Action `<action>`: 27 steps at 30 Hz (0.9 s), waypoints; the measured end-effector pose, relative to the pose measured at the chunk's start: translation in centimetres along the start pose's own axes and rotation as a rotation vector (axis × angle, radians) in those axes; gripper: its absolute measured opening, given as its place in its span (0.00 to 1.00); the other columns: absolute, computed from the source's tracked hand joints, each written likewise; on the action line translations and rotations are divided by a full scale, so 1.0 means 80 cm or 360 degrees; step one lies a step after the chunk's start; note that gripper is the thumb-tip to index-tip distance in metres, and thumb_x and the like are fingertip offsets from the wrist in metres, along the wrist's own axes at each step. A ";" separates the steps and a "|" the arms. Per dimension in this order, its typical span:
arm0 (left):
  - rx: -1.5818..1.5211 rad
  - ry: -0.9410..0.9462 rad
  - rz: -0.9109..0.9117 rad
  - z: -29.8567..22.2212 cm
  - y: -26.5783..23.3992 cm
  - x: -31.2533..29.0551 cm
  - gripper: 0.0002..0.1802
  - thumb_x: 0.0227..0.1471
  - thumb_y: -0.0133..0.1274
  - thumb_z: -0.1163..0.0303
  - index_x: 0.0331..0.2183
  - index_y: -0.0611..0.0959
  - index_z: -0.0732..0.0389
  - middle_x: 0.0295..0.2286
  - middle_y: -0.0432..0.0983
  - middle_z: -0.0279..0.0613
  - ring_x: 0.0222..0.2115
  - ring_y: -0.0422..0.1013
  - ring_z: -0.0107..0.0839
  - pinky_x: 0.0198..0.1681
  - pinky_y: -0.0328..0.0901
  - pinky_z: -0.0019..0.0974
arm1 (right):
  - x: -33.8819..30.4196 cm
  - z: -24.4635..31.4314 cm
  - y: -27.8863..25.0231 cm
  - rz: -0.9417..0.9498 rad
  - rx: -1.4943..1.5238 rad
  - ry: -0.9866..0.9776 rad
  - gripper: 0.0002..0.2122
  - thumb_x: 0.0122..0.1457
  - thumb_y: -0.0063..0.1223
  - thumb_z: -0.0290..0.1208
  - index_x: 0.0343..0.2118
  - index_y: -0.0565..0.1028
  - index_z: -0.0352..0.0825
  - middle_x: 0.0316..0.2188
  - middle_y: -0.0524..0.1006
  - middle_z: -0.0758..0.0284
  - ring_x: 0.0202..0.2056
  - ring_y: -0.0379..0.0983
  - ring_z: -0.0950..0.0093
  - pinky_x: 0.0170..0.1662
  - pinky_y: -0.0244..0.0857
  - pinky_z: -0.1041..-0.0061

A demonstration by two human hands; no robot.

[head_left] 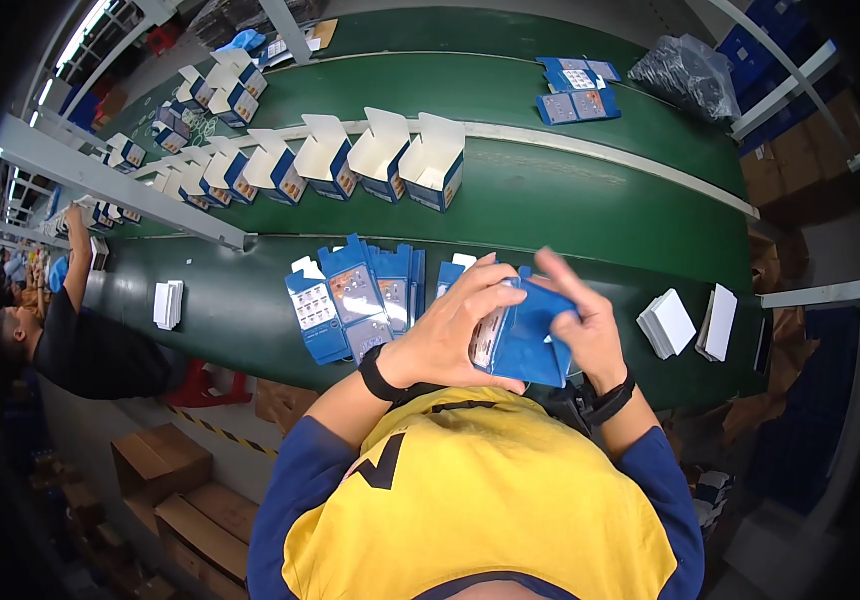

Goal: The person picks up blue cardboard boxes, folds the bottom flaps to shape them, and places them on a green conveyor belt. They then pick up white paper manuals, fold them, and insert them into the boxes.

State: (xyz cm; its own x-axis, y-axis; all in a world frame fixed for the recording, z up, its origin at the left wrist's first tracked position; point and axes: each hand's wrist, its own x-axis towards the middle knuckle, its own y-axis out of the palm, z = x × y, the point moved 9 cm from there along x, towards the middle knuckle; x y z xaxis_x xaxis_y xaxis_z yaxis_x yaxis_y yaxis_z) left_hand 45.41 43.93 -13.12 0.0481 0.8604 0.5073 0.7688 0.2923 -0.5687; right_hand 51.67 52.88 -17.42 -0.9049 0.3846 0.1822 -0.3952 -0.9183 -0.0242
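Note:
In front of my chest, my left hand (463, 318) is wrapped round a blue folding carton (533, 338), fingers on its top edge and thumb below. The carton is held tilted, with a printed side and a glossy edge toward my left palm. My right hand (590, 325) is at the carton's right part, index finger stretched up and blurred by motion, thumb bent close to the blue panel. Its remaining fingers are partly hidden. Just beyond my left hand, flat blue printed cartons (358, 297) lie in an overlapping pile on the green table.
Across the green belt (570, 190) stands a row of open-lidded boxes (380, 155). White stacks (667, 323) lie at right, another white stack (168, 304) at left. Flat cartons (578, 92) and a plastic bag (685, 78) are farther back. Another person (80, 330) works at left.

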 end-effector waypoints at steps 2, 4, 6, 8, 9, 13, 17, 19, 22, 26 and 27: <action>-0.0129 -0.0128 -0.0187 0.000 0.000 0.015 0.57 0.28 0.68 0.51 0.54 0.54 0.59 0.52 0.53 0.57 0.53 0.54 0.54 0.58 0.43 0.56 | -0.003 0.001 -0.013 -0.0336 0.1040 -0.0208 0.40 0.53 0.45 0.59 0.61 0.47 0.39 0.59 0.55 0.58 0.59 0.53 0.68 0.59 0.48 0.69; -0.0195 -0.0200 -0.0286 0.002 0.007 0.018 0.59 0.28 0.68 0.51 0.56 0.52 0.60 0.53 0.51 0.57 0.55 0.52 0.53 0.59 0.41 0.55 | -0.004 0.007 -0.016 -0.0379 0.0846 -0.0231 0.41 0.52 0.39 0.62 0.62 0.42 0.39 0.60 0.51 0.58 0.60 0.48 0.68 0.60 0.44 0.68; -0.0165 -0.0210 -0.0367 0.006 0.015 0.015 0.66 0.26 0.70 0.52 0.58 0.45 0.61 0.54 0.51 0.57 0.57 0.48 0.51 0.59 0.42 0.50 | -0.006 0.016 -0.022 -0.0469 0.0456 -0.0286 0.45 0.51 0.27 0.69 0.62 0.34 0.39 0.63 0.42 0.59 0.63 0.38 0.68 0.62 0.35 0.67; -0.0158 -0.0212 -0.0408 0.011 0.019 0.012 0.69 0.26 0.71 0.53 0.59 0.41 0.62 0.54 0.51 0.56 0.58 0.47 0.49 0.59 0.43 0.47 | -0.004 0.010 -0.028 -0.0440 0.0376 -0.0285 0.44 0.52 0.27 0.68 0.62 0.35 0.39 0.62 0.42 0.59 0.63 0.38 0.68 0.63 0.34 0.67; -0.0266 -0.0342 -0.0326 0.024 0.026 0.011 0.68 0.26 0.70 0.54 0.59 0.42 0.61 0.55 0.49 0.56 0.58 0.46 0.49 0.59 0.42 0.48 | -0.004 0.004 -0.033 -0.0416 0.0296 -0.0287 0.43 0.52 0.26 0.68 0.62 0.36 0.39 0.62 0.42 0.59 0.63 0.38 0.68 0.63 0.33 0.66; -0.0270 -0.0383 -0.0119 0.051 0.033 0.004 0.64 0.27 0.70 0.58 0.59 0.46 0.57 0.57 0.47 0.54 0.59 0.44 0.49 0.60 0.42 0.50 | -0.003 -0.064 -0.042 -0.0250 0.0625 0.0114 0.40 0.56 0.31 0.62 0.62 0.36 0.38 0.62 0.45 0.58 0.62 0.42 0.67 0.62 0.37 0.64; 0.0391 0.0229 0.0046 0.045 0.040 -0.004 0.56 0.30 0.68 0.64 0.58 0.52 0.55 0.57 0.49 0.53 0.59 0.45 0.50 0.59 0.45 0.50 | -0.006 -0.131 -0.043 0.0184 0.1159 0.0856 0.39 0.57 0.43 0.49 0.62 0.36 0.38 0.59 0.51 0.58 0.60 0.50 0.67 0.60 0.47 0.64; 0.0975 0.0559 0.0211 0.051 0.056 -0.019 0.49 0.33 0.65 0.68 0.56 0.57 0.55 0.56 0.51 0.54 0.58 0.47 0.54 0.58 0.48 0.50 | 0.005 -0.153 -0.039 0.0398 0.1314 0.1127 0.39 0.57 0.48 0.44 0.62 0.35 0.38 0.58 0.54 0.59 0.59 0.53 0.67 0.59 0.50 0.64; 0.0771 -0.0610 0.0005 0.147 0.016 -0.037 0.49 0.32 0.64 0.70 0.56 0.56 0.58 0.55 0.53 0.57 0.56 0.51 0.54 0.54 0.55 0.46 | 0.059 -0.172 -0.072 0.0152 0.0950 0.0956 0.44 0.50 0.57 0.28 0.62 0.35 0.37 0.54 0.61 0.60 0.54 0.61 0.68 0.55 0.58 0.64; 0.0075 -0.1654 -0.0166 0.246 0.061 -0.135 0.51 0.32 0.64 0.68 0.56 0.54 0.61 0.53 0.55 0.60 0.53 0.55 0.54 0.50 0.60 0.47 | 0.163 -0.185 -0.130 -0.0347 -0.0549 0.0031 0.53 0.40 0.63 0.24 0.61 0.30 0.34 0.56 0.58 0.56 0.56 0.57 0.64 0.57 0.54 0.69; 0.0252 -0.1673 -0.0048 0.250 0.083 -0.147 0.52 0.32 0.65 0.66 0.57 0.53 0.62 0.50 0.57 0.61 0.50 0.58 0.53 0.49 0.60 0.46 | 0.180 -0.216 -0.125 -0.0337 -0.0548 0.0015 0.53 0.40 0.63 0.24 0.61 0.30 0.34 0.56 0.58 0.56 0.56 0.57 0.64 0.57 0.54 0.69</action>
State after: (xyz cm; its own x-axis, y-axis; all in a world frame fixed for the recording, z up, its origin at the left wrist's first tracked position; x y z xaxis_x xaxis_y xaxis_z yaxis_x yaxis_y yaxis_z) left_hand 37.21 44.14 -35.82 -0.6028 0.7581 -0.2488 0.6653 0.3054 -0.6813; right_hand 39.83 69.22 -31.53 -0.7987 0.5641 0.2096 -0.6013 -0.7341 -0.3155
